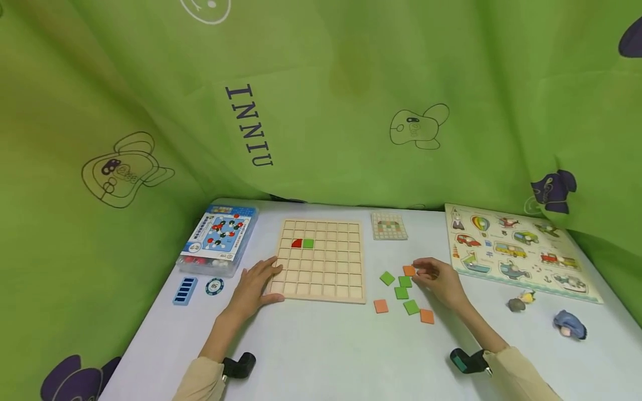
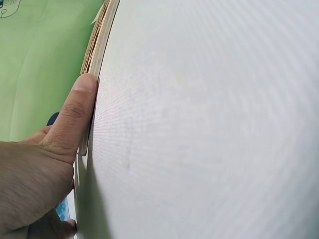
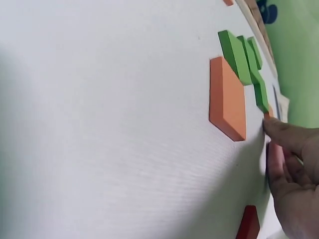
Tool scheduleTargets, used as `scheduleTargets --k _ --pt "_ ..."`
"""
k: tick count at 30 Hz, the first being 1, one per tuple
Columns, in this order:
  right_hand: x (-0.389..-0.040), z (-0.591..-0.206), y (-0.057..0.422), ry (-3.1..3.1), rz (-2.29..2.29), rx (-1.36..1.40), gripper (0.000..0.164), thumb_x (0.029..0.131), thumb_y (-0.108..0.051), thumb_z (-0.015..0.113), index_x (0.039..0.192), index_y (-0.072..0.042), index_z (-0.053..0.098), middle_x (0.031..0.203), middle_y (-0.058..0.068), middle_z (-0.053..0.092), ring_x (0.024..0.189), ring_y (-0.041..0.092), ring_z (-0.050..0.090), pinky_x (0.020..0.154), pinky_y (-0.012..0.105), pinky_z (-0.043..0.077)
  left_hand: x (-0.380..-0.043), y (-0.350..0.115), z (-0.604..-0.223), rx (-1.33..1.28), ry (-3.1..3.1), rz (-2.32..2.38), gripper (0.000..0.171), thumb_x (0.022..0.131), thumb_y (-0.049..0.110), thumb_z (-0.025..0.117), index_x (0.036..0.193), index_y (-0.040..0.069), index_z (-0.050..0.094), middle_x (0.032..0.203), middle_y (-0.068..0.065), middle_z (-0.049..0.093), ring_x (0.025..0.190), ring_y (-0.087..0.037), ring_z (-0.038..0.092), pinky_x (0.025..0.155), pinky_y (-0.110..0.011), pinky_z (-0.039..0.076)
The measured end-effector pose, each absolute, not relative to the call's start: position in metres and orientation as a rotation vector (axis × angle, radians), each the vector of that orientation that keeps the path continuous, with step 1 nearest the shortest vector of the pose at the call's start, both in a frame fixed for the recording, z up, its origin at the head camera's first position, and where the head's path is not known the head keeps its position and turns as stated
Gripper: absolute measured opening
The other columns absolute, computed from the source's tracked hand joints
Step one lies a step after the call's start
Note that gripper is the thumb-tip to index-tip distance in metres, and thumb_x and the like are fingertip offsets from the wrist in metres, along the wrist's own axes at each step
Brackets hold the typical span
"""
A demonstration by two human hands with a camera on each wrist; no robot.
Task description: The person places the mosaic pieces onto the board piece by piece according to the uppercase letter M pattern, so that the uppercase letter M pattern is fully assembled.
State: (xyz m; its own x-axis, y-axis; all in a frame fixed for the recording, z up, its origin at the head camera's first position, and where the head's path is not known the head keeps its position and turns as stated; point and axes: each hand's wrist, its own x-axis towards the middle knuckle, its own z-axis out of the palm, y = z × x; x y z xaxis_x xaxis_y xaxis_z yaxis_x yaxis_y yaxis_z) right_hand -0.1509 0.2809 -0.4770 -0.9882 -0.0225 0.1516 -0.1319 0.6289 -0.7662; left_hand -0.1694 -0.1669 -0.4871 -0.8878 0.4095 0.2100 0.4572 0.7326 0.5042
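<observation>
A square wooden grid board [image 1: 321, 278] lies on the table, with a red quarter-round tile [image 1: 297, 243] and a green tile [image 1: 308, 243] in its cells. My left hand [image 1: 254, 287] rests spread at the board's near left corner; in the left wrist view its thumb [image 2: 75, 109] lies along the board's edge. Right of the board, my right hand [image 1: 441, 281] pinches an orange tile [image 1: 408, 270] by its right side, thumb and forefinger at its edges. Several green tiles [image 1: 401, 293] and two more orange tiles [image 1: 381, 306] lie around it. A red tile [image 3: 248, 224] shows below the right hand.
A pattern card [image 1: 389, 226] lies behind the loose tiles. At the right are a picture puzzle board [image 1: 521, 256] and small figures [image 1: 570, 325]. A molecule-set box [image 1: 218, 236], a blue piece [image 1: 185, 291] and a round chip [image 1: 214, 286] stand or lie on the left. Green cloth hangs behind.
</observation>
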Motion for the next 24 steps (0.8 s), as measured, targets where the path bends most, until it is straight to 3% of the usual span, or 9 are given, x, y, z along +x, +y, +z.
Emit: scheduleTargets --k 8,12,17,24 --pt "-0.172 -0.480 0.294 -2.756 1.268 0.297 0.024 0.081 0.002 0.073 0.104 0.002 0.068 0.095 0.014 0.069 0.076 0.014 0.062 0.065 0.017 0.051 -0.169 -0.167 -0.486 -0.711 -2.839 -0.863 0.067 0.073 0.034 0.078 0.130 0.004 0.057 0.148 -0.017 0.040 0.133 -0.049 0.032 0.100 -0.076 0.019" --pt "-0.173 -0.474 0.290 -2.699 1.298 0.142 0.025 0.081 0.001 0.073 0.106 0.005 0.067 0.100 0.021 0.069 0.083 0.025 0.067 0.068 0.013 0.049 -0.169 -0.167 -0.487 -0.714 -2.845 -0.860 0.067 0.073 0.033 0.078 0.130 0.004 0.057 0.148 -0.017 0.040 0.133 -0.048 0.033 0.100 -0.076 0.019" --pt "-0.180 -0.466 0.263 -2.623 1.357 -0.010 0.028 0.081 0.004 0.072 0.107 0.010 0.065 0.105 0.027 0.067 0.091 0.039 0.067 0.067 0.009 0.048 -0.169 -0.167 -0.486 -0.725 -2.830 -0.849 0.067 0.072 0.032 0.078 0.129 0.004 0.057 0.147 -0.018 0.040 0.132 -0.049 0.033 0.099 -0.076 0.020" --pt "-0.200 -0.471 0.207 -2.586 1.537 -0.081 0.029 0.082 0.001 0.073 0.110 0.005 0.067 0.109 0.022 0.068 0.097 0.033 0.066 0.074 0.018 0.053 -0.169 -0.167 -0.487 -0.707 -2.853 -0.862 0.067 0.073 0.034 0.078 0.130 0.005 0.057 0.148 -0.016 0.039 0.133 -0.048 0.032 0.100 -0.075 0.019"
